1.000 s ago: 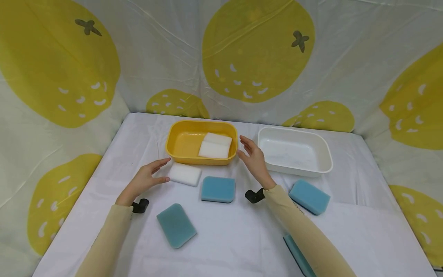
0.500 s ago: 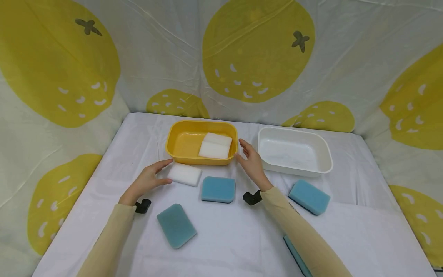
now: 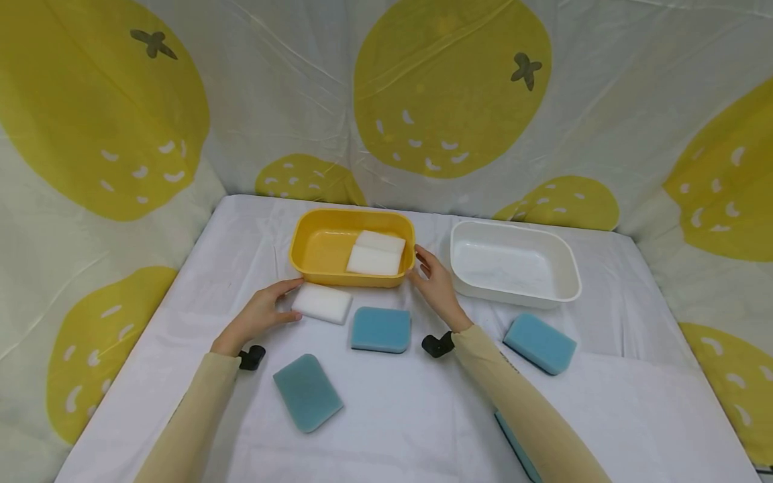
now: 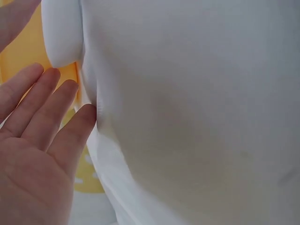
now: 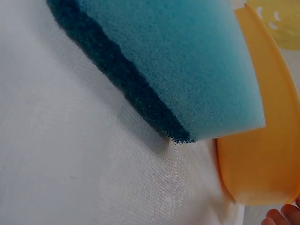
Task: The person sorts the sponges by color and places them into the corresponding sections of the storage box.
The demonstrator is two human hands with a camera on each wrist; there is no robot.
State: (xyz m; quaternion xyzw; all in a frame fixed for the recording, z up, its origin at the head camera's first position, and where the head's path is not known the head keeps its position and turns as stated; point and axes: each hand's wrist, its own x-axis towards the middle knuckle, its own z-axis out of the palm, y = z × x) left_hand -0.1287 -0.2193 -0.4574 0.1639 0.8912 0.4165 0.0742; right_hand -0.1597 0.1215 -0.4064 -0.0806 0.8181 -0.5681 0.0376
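Head view, starting nearest: a blue sponge edge (image 3: 518, 446) peeks out beside the right sleeve at the bottom, and a teal sponge (image 3: 307, 392) lies flat on the white tablecloth (image 3: 410, 416). Farther in, a blue sponge (image 3: 380, 329) sits between the two forearms, with another blue sponge (image 3: 539, 343) off to the right. The left hand (image 3: 256, 315) lies low on the cloth with its fingers straight and relaxed, fingertips at the left end of the white sponge (image 3: 323, 303), gripping nothing. The right hand (image 3: 436, 285) is likewise spread and relaxed, its fingertips at the right end wall of the yellow tub (image 3: 314, 258); whether they actually touch is hard to tell. Two white sponges (image 3: 376, 253) rest inside that tub. The white tub (image 3: 568, 268) stands just right of it, before the lemon-print curtain (image 3: 449, 87).
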